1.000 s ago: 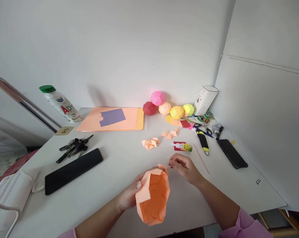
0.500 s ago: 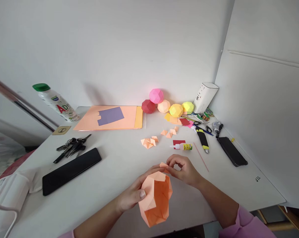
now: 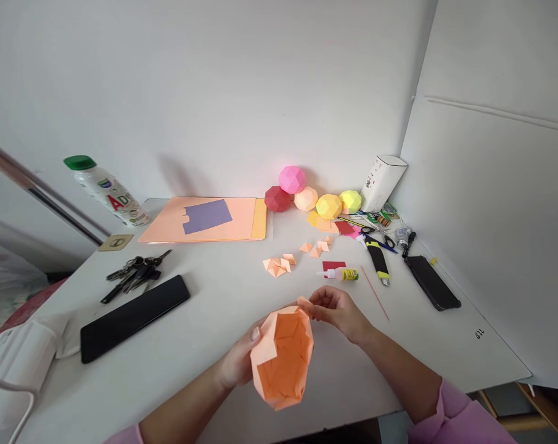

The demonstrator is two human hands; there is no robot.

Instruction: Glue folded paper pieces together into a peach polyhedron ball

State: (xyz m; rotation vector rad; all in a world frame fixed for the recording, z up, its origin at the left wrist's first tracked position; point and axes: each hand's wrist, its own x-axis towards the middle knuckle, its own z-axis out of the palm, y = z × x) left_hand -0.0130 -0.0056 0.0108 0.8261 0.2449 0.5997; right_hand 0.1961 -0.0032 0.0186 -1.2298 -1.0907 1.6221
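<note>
An orange faceted paper shell [image 3: 282, 361], hollow with its opening facing me, is held in my left hand [image 3: 239, 361]; the thumb lies on its outer left side and the other fingers are hidden behind it. At the shell's upper right edge, my right hand [image 3: 336, 311] pinches a small orange paper piece [image 3: 304, 302]. Folded orange pieces [image 3: 279, 265] lie beyond the hands, with more small ones [image 3: 316, 248] to their right. A glue bottle [image 3: 346, 274] rests on its side over a red paper [image 3: 334, 266].
Finished paper balls [image 3: 291, 179] stand by the wall. A cutter [image 3: 377, 261], scissors [image 3: 367, 230] and a black phone case [image 3: 432, 282] lie right. On the left are a black phone [image 3: 135, 319], keys [image 3: 137, 274], a bottle [image 3: 107, 192] and orange sheets [image 3: 168, 225].
The shell has moved slightly left and up and turned, so more of its inside shows. The fingers of my left hand have become more hidden behind it.
</note>
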